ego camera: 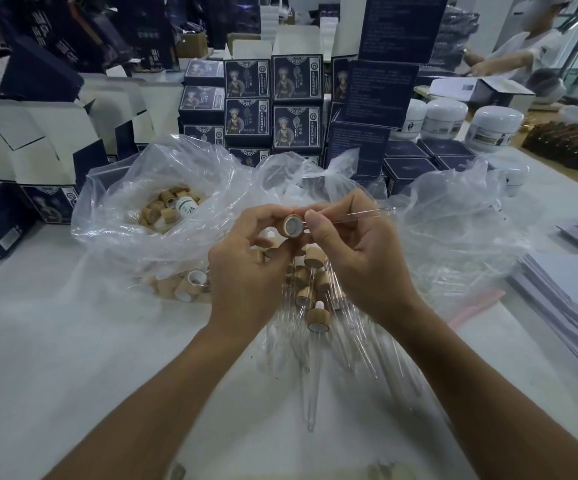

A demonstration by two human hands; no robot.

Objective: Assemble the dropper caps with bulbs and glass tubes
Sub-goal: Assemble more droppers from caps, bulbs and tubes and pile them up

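A single head-worn wide-angle camera looked forward and down from above the white table (73, 358), close over both forearms, its far view reaching stacked dark blue boxes (273, 98) with edges bowed outward.

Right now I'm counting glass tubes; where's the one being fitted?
In the head view, centre frame: the right hand pinches the glass tube, its near end at the cap held by the left hand.

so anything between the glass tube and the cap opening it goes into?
Nothing visible. The left hand holds the cap, opening towards the camera; the right hand pinches the glass tube with its end at the cap's rim.
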